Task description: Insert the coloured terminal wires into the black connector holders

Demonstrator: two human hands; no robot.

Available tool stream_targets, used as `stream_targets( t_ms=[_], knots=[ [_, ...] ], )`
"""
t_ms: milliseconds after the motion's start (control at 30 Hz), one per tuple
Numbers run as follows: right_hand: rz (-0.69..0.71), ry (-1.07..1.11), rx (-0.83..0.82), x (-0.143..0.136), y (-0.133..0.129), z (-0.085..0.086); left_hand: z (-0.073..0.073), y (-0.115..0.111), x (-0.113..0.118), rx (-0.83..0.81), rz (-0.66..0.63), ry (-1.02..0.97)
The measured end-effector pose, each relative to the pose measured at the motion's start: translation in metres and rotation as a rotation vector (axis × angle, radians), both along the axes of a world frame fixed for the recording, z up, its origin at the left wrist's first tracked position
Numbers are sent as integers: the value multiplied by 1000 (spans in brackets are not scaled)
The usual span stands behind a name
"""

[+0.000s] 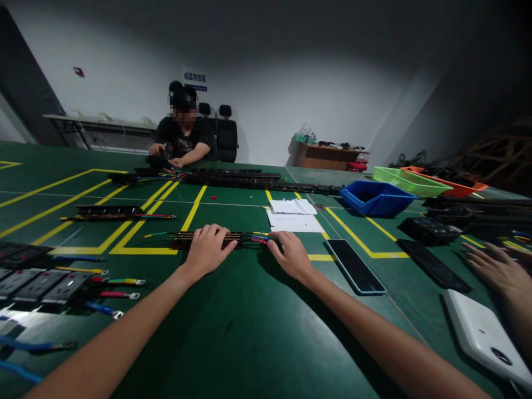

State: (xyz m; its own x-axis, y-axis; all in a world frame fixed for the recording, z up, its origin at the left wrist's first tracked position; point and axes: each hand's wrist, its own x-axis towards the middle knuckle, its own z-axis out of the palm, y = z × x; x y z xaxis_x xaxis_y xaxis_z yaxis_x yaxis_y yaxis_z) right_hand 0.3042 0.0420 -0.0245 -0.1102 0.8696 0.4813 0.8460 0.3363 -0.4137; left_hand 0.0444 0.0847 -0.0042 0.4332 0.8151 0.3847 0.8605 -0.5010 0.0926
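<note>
A narrow black socket strip (pixel 178 239) with brass-coloured bars along it lies on the green table in front of me. My left hand (pixel 210 249) is laid across its middle, fingers over the top and far side, thumb along the near edge. Coloured wires (pixel 258 238), among them red, blue and yellow-green, come out of its right end. At those wires, my right hand (pixel 291 255) is closed, with thumb and curled fingers around their ends; the exact grip is partly hidden. A yellow-green wire (pixel 155 235) sticks out of the strip's left end.
Left lie socket strips (pixel 54 285) with lugged wires and another black strip (pixel 108 213). White papers (pixel 295 216), a phone (pixel 355 266), a blue bin (pixel 374 198) and a white device (pixel 486 332) are right. Another person's hand (pixel 499 271) is at far right; a co-worker (pixel 183 133) sits opposite.
</note>
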Motion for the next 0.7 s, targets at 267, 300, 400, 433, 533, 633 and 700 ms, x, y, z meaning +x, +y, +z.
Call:
stream_targets(
  t_ms=[267, 300, 400, 433, 533, 633, 700],
  knots=[
    [219, 53, 177, 2, -10, 0, -2, -1, 1, 8, 17, -4],
    [223, 45, 178, 2, -10, 0, -2, -1, 1, 17, 21, 0],
    [133, 45, 173, 2, -6, -1, -1, -1, 1, 25, 12, 4],
    [87, 45, 165, 2, -4, -2, -1, -1, 1, 22, 7, 5],
    [4, -16, 121, 2, 0, -4, 0, -1, 1, 21, 2, 9],
    [-36, -134, 60, -1, 1, -3, -1, -1, 1, 28, 0, 4],
    [-64, -195, 19, -3, -1, -1, -1, -2, 1, 35, 3, -1]
  ],
)
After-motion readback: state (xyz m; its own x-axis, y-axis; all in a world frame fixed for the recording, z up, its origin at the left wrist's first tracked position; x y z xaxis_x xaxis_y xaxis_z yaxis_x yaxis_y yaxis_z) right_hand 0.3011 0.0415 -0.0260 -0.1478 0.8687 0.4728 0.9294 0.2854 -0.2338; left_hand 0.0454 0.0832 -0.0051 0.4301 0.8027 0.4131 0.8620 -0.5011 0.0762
